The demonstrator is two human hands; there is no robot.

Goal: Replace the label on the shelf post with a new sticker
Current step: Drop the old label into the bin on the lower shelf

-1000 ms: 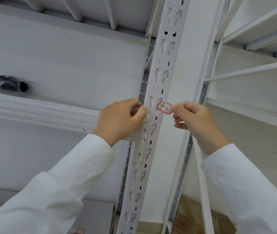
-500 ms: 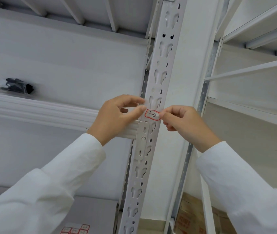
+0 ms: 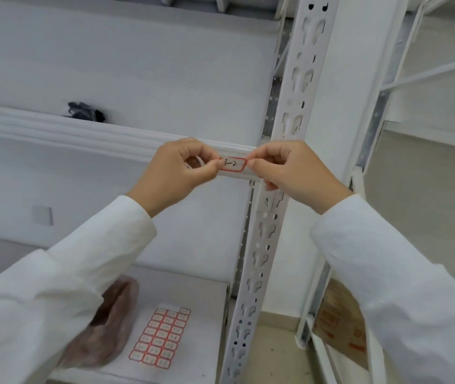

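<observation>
Crumpled black item [image 3: 86, 112] on upper shelf; reddish-brown bag [image 3: 110, 325] below; cardboard box [image 3: 340, 325] at right.

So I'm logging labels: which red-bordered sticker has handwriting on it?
The sticker pinched between both hands, marked 3-2 against the shelf beam. Those on the sheet below look blank.

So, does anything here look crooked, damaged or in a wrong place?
Nothing looks damaged. The red-bordered paper sticker, marked 3-2, sits level between both hands, over the white shelf beam rather than the white perforated metal post.
</observation>
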